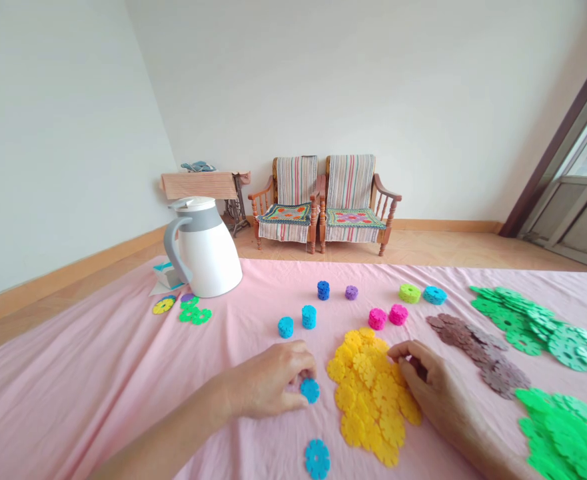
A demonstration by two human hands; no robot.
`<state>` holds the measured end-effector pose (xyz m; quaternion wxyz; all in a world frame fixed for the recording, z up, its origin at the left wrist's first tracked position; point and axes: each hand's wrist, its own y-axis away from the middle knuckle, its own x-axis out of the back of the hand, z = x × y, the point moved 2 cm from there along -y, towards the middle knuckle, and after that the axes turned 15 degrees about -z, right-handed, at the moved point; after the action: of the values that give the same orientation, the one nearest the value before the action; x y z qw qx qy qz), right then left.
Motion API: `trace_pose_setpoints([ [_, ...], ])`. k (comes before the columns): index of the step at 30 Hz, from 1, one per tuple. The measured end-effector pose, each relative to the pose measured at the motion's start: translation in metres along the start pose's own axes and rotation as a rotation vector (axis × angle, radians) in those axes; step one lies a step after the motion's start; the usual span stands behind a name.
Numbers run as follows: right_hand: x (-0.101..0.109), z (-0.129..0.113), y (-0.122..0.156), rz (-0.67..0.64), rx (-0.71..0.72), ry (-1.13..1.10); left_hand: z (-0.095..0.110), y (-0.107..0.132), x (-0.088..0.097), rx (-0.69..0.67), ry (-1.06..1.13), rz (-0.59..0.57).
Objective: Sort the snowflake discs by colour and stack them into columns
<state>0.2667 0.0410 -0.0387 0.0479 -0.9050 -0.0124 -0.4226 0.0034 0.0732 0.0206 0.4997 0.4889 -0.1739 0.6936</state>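
My left hand (278, 377) is curled around a light-blue plastic snowflake disc (310, 391), with thumb and fingers at its edge. Another blue disc (318, 459) lies flat nearer me. At the right edge of a heap of yellow snowflake discs (370, 393), my right hand (430, 380) has its thumb and fingertips drawn close together; what is between them is hidden. Beyond the hands stand small stacks: two light blue (286, 327), two pink (377, 319), a dark blue one (323, 290), a purple one (352, 292), a lime one (410, 293) and another blue one (434, 295).
Brown discs (478, 353) and green heaps (538, 320) spread on the right of the pink cloth (253, 280). A white and grey jug (210, 253) stands at the left, with joined green, yellow and purple discs (193, 312) before it. Two wooden armchairs (353, 193) are beyond.
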Motion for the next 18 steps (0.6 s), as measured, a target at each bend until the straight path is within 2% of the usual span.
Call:
trace_pose_setpoints([
  [5,-0.003,0.005,-0.001,0.011,0.008,0.013,-0.001,-0.002,-0.002,0.019,0.009,0.024],
  [11,-0.008,0.013,0.0,0.016,-0.006,0.016,0.005,-0.003,-0.004,0.028,-0.089,0.063],
  [18,-0.008,0.016,-0.002,0.004,-0.014,0.023,0.006,0.001,0.002,-0.02,-0.065,-0.008],
])
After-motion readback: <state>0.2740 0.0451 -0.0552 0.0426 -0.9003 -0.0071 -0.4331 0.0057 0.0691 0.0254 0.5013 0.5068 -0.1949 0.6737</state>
